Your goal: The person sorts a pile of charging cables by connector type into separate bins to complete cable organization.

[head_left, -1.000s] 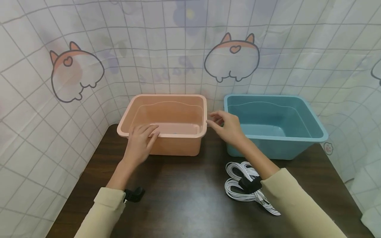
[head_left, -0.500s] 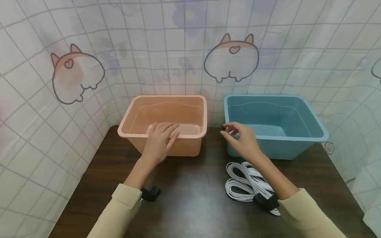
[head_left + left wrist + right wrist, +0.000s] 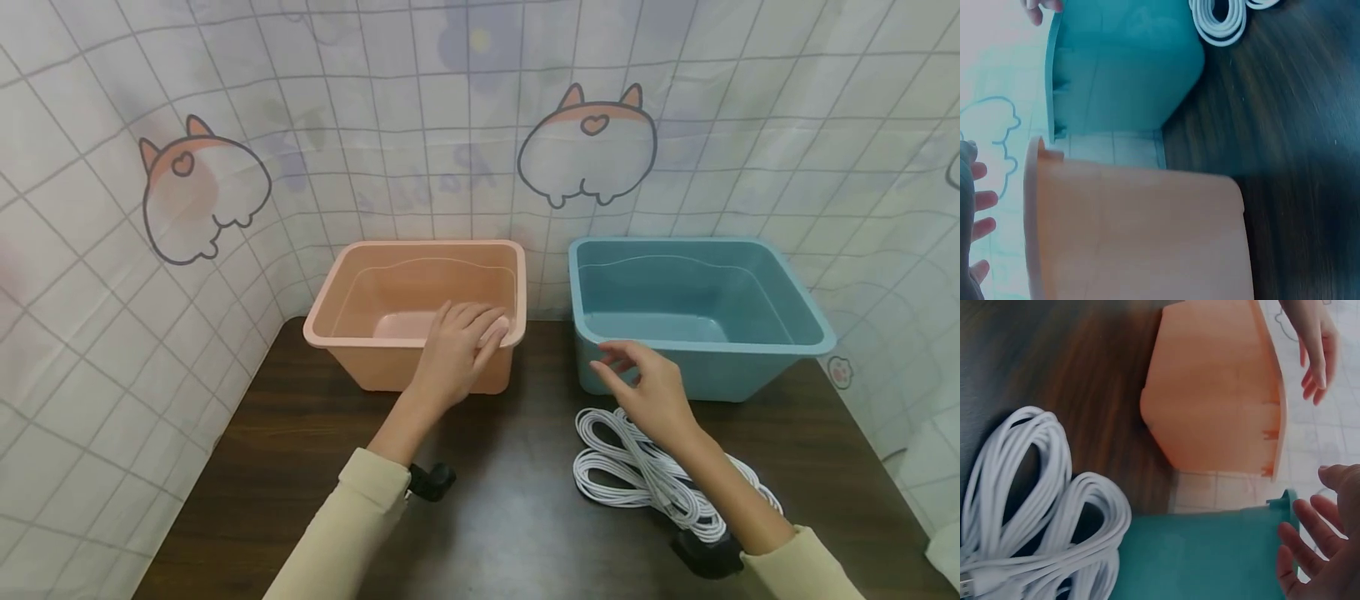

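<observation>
My left hand (image 3: pixel 452 354) hovers over the front rim of the peach-coloured plastic bin (image 3: pixel 367 342), fingers loosely bent. The left wrist view shows those fingers apart from the rim. In front of the blue-green plastic bin (image 3: pixel 757 372), my right hand (image 3: pixel 651 393) has thumb and fingers gently curved, with nothing seen between them. Just below it on the table lies a coiled bundle of white cable (image 3: pixel 611 479), partly covered by the right forearm. A metal plug (image 3: pixel 966 586) on the cable shows in the right wrist view.
Both bins stand side by side at the back of a dark wood table (image 3: pixel 510 500), with a narrow gap between them. Behind and beside them hangs a white checked cloth (image 3: pixel 420 125) with cartoon animals. A black wrist camera (image 3: pixel 432 482) is strapped to the left wrist.
My left hand has moved rightward along the peach bin's front rim. My right hand has gone from the gap between the bins rightward and nearer to me, over the cable.
</observation>
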A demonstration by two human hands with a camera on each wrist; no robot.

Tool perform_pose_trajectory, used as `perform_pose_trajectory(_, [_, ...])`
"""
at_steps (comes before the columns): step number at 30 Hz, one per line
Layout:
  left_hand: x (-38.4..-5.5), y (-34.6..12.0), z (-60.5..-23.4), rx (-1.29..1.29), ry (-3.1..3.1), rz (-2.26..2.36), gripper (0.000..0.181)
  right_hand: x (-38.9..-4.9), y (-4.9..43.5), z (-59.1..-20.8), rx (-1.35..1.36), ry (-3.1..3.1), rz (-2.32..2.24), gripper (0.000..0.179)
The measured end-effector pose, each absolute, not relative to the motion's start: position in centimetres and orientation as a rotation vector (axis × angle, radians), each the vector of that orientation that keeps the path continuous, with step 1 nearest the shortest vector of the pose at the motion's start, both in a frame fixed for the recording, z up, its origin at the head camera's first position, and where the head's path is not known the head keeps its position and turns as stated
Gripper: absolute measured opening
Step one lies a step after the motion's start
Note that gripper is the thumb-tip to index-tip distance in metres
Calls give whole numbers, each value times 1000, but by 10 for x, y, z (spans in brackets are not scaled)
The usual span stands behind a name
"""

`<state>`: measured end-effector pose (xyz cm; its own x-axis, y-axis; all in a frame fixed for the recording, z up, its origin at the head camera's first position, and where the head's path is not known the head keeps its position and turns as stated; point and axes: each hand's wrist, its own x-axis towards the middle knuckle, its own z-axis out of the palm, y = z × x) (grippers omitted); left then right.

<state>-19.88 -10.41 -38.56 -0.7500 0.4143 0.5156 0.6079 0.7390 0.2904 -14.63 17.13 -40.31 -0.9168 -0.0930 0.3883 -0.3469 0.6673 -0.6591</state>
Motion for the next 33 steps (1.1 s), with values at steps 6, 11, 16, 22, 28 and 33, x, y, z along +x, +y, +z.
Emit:
perform_pose_trajectory(6, [-202,-88,-387,-822,-2509,-576,34,-135,184,-416,344,-2536,1068,26])
perform_pose_trajectory(11, [-204,-73,-388,-840,-2531,-543,36,-127,193,-427,329,-2525,1053,25])
perform_pose_trajectory(16, [-205,-57,-389,-860,-2527,-526,35,-119,200,-438,299,-2541,1013,25])
perform_pose_trajectory(22, [-205,-40,-394,-917,-2504,-471,34,-106,207,-452,243,-2583,1012,26])
perform_pose_trajectory(28, [-204,-24,-398,-970,-2518,-436,36,-95,212,-469,210,-2620,984,26])
perform_pose_trajectory(33, [-204,-12,-397,-997,-2509,-387,38,-87,215,-483,188,-2627,970,28])
